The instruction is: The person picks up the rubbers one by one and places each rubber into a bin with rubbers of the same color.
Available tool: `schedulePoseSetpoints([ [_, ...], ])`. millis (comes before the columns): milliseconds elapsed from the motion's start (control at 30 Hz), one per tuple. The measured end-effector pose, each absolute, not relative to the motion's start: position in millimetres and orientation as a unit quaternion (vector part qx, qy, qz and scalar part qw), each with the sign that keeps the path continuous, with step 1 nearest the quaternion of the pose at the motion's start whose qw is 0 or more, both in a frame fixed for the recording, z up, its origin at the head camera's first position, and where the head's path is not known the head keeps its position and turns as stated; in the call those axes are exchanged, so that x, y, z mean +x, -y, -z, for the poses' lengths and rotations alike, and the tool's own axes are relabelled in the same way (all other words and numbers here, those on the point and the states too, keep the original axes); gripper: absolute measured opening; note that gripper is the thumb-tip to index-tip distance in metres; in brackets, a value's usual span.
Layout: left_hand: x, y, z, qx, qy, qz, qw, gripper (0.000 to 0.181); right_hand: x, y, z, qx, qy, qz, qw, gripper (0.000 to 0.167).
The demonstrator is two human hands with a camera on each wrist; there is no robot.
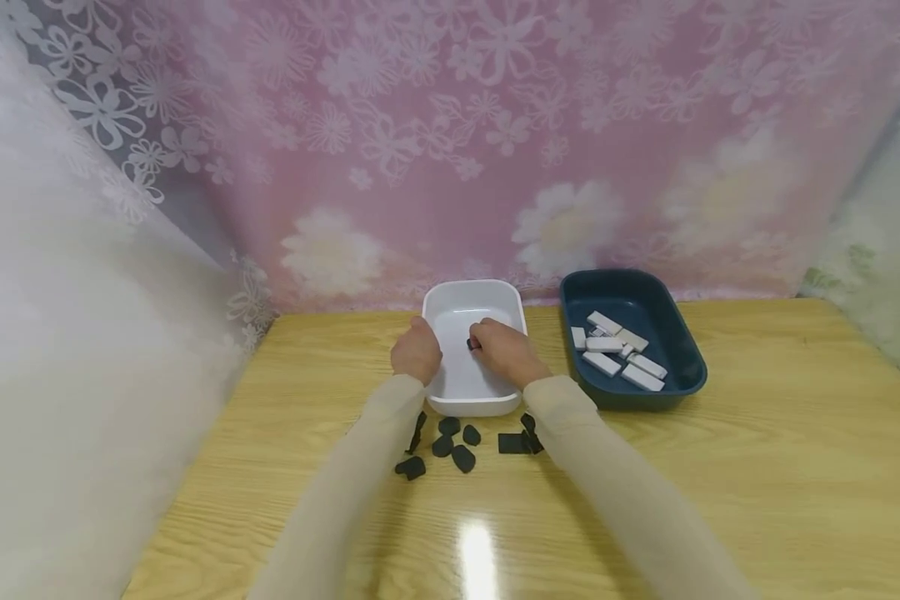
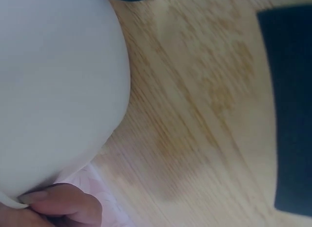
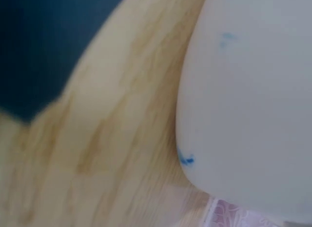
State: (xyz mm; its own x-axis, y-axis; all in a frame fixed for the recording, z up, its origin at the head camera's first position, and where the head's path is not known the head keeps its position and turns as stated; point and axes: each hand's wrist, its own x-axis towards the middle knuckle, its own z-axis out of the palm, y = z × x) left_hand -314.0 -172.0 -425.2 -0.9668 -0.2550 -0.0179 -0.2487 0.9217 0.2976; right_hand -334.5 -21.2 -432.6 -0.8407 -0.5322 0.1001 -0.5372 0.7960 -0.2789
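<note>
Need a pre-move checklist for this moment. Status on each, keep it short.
1. White bin steadied: ok, left hand grips its rim.
2. Dark piece held: ok, in the right hand, over the white bin's interior.
3. Held piece clear of the bin floor: cannot tell.
4. Table in front of the bin clear: not ok, loose dark pieces lie there.
5. White blocks kept separate: ok, inside the dark blue bin.
</note>
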Motion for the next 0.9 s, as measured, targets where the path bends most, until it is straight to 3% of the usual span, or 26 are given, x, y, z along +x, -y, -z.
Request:
schedulePoseSetpoints([
  [633,-313.9,176.8,430.2,0.14,0.973,0.183,0.024,0.031,-335.3,26.2,432.3,0.3,0.947,-0.111,0.0,0.006],
  [900,-314.0,170.7,426.6,0.143,0.972,0.187,0.022,0.029,-338.8,23.2,432.7,0.272,0.954,-0.122,0.017,0.021],
])
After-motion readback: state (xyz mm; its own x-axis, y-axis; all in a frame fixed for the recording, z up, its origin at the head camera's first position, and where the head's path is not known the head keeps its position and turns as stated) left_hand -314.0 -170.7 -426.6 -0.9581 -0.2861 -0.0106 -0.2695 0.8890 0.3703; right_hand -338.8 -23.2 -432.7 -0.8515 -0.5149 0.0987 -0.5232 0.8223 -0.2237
